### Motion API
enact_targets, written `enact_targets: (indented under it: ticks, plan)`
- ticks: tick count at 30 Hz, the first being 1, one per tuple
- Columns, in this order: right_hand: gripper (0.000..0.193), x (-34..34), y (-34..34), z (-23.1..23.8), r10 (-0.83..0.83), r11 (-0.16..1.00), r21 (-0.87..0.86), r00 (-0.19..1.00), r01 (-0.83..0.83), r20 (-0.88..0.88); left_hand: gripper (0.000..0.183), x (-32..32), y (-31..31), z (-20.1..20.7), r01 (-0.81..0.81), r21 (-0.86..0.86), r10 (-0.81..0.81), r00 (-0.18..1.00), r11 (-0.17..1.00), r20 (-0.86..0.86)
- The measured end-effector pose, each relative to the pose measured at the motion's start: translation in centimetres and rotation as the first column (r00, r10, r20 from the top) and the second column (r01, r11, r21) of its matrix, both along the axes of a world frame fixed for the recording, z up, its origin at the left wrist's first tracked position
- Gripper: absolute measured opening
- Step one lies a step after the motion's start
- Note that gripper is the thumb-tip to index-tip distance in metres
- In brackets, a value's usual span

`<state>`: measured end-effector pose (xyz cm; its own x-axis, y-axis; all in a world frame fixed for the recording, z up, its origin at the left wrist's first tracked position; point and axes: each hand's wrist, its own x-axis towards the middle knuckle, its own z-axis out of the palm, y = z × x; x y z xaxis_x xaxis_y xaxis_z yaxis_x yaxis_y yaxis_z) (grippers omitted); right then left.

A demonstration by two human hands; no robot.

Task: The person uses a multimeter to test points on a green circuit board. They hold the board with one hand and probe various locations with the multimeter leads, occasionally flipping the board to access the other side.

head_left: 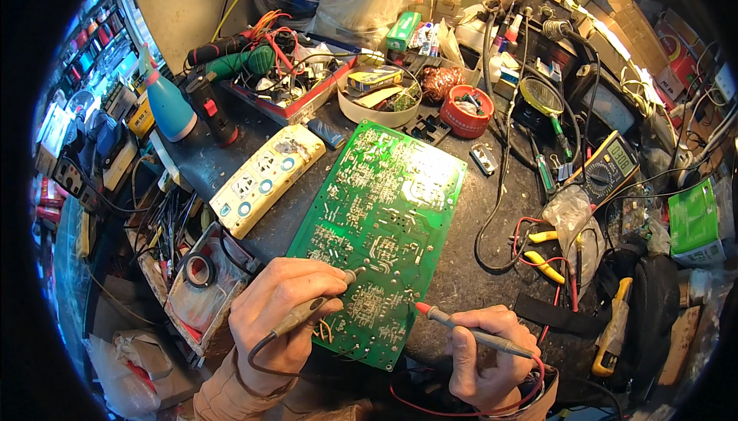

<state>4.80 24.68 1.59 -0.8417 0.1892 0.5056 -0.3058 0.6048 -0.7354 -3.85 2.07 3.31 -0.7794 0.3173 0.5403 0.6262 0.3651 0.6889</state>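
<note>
A green circuit board (419,248) lies solder side up in the middle of the bench, tilted slightly clockwise. My left hand (269,329) is closed around a grey test probe (301,315) with a dark lead, its tip reaching over the board's lower left part. Between the fingers of my right hand (484,356) is a red-tipped test probe (469,330); its point is at the board's lower right edge. Whether either tip touches the solder cannot be made out. A digital multimeter (602,175) with a lit display stands at the right.
Left of the board lies a cream power strip (265,180). Behind are a blue spray bottle (171,106), a parts bowl (380,109) and a red round tub (467,111). Yellow-handled pliers (544,266), a magnifying glass (543,96), a yellow utility knife (613,329) and loose cables crowd the right.
</note>
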Motion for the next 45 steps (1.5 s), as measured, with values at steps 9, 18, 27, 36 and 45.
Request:
enact_targets:
  ticks: [9,18,27,36,45]
  plan:
    - [0.011,-0.07,-0.11,0.02,-0.003,1.0,0.007,1.0,0.003,-0.012,0.025,-0.08,-0.03,-0.24,-0.003,0.014,0.003,1.0,1.0,-0.002]
    - [0.012,0.02,-0.19,-0.16,0.002,1.0,-0.003,1.0,-0.002,-0.027,0.016,-0.04,0.15,-0.58,-0.029,0.054,0.03,1.0,0.998,-0.003]
    - [0.012,0.1,-0.24,-0.5,0.019,1.0,0.015,0.997,-0.018,-0.07,0.035,-0.23,-0.24,-0.44,0.012,0.048,-0.011,1.0,0.999,-0.012]
    - [0.011,0.03,-0.18,-0.5,0.057,0.998,0.027,0.998,-0.056,-0.042,0.034,-0.28,-0.26,-0.4,0.007,0.045,-0.007,1.0,0.999,-0.005]
    - [0.011,0.1,-0.09,0.18,0.056,0.998,-0.019,0.998,-0.055,0.025,0.015,-0.13,-0.12,-0.91,-0.022,0.04,0.022,1.0,0.999,-0.012]
